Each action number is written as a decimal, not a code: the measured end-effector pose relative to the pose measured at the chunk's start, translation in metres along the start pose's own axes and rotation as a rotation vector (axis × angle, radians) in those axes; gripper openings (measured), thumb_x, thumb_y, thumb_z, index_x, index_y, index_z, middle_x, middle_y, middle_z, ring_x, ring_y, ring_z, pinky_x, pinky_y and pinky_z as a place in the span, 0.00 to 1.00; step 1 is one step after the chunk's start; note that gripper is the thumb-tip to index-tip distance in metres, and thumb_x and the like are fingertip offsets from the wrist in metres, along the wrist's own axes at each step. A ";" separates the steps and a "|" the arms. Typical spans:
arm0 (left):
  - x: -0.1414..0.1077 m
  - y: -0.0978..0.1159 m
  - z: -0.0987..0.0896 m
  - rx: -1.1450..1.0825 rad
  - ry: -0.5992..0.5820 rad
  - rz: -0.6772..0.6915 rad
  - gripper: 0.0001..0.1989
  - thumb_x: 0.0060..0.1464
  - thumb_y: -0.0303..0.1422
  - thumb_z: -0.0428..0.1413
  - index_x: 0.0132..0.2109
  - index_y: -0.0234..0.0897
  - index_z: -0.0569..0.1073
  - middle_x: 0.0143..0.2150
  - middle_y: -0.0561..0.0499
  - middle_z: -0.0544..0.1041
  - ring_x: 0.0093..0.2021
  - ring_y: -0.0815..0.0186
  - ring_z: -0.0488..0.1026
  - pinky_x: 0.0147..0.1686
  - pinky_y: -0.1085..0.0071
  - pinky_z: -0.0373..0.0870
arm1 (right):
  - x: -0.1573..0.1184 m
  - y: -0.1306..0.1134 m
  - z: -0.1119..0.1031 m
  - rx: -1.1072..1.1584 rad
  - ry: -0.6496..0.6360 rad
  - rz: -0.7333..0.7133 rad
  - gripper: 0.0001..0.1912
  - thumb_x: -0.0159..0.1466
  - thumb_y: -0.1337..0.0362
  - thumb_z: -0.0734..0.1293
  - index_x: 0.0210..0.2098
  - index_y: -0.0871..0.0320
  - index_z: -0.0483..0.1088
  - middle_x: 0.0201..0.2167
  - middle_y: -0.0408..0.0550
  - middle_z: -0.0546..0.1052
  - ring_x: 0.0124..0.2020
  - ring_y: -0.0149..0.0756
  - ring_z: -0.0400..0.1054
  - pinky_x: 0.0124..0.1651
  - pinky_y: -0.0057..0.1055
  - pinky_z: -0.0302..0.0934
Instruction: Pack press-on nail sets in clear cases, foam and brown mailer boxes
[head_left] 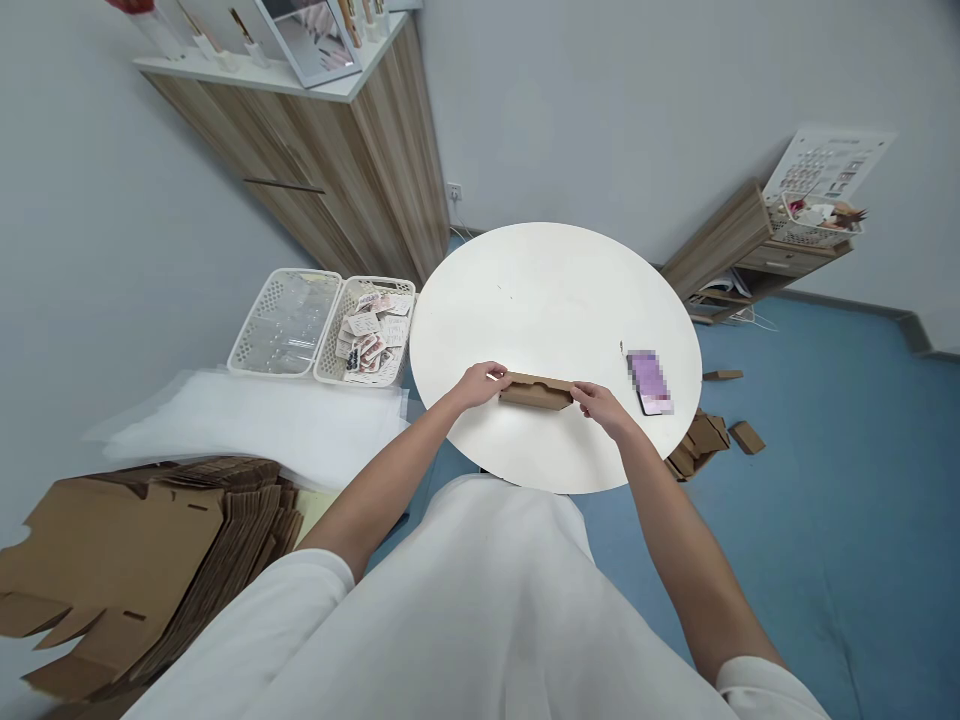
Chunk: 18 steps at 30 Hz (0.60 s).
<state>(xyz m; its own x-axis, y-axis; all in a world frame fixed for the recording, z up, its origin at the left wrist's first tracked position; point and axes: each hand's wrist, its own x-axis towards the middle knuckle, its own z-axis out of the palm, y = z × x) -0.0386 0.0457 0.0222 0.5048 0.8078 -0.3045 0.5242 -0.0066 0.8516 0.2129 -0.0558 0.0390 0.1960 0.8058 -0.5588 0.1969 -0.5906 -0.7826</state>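
Both hands on the cardboard box, one at each end, near the front of the round table!
Here's the left hand, fingers pinching the left end of the brown cardboard box, and over on the other side the right hand pinches the right end, thumb and fingers closed on the cardboard. The box sits at the near middle of the white table; whether it touches the surface, I cannot tell. To its right, a phone lies with its screen blurred out. Far left, a basket of cards stands beside a basket of clear plastic; nearer, white sheets, then a stack of flat cardboard. Folded boxes lie on the blue floor, right.
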 end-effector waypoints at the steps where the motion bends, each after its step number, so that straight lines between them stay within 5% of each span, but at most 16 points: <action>1: 0.000 -0.003 0.001 -0.042 0.001 -0.016 0.17 0.50 0.42 0.51 0.44 0.37 0.70 0.43 0.48 0.72 0.36 0.68 0.72 0.35 0.73 0.68 | 0.000 0.002 0.001 0.018 0.012 0.005 0.21 0.51 0.52 0.65 0.42 0.54 0.69 0.33 0.45 0.70 0.25 0.27 0.58 0.31 0.29 0.57; 9: 0.004 -0.027 0.013 -0.110 -0.018 -0.104 0.21 0.48 0.41 0.53 0.49 0.37 0.67 0.44 0.46 0.72 0.36 0.67 0.72 0.31 0.73 0.68 | 0.004 0.021 0.013 0.126 0.059 0.032 0.24 0.50 0.54 0.66 0.46 0.49 0.63 0.39 0.45 0.69 0.32 0.31 0.65 0.34 0.31 0.60; 18: -0.003 -0.032 0.022 -0.136 -0.004 -0.070 0.21 0.52 0.41 0.50 0.51 0.37 0.65 0.41 0.46 0.73 0.34 0.66 0.73 0.30 0.73 0.67 | -0.004 0.026 0.033 0.113 0.161 -0.037 0.24 0.52 0.53 0.63 0.47 0.48 0.60 0.46 0.47 0.66 0.36 0.34 0.66 0.36 0.33 0.59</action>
<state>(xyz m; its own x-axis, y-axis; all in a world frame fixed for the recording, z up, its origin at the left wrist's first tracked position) -0.0418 0.0311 -0.0136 0.4735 0.8009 -0.3666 0.4605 0.1297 0.8781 0.1858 -0.0727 0.0122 0.3438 0.8042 -0.4848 0.0999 -0.5446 -0.8327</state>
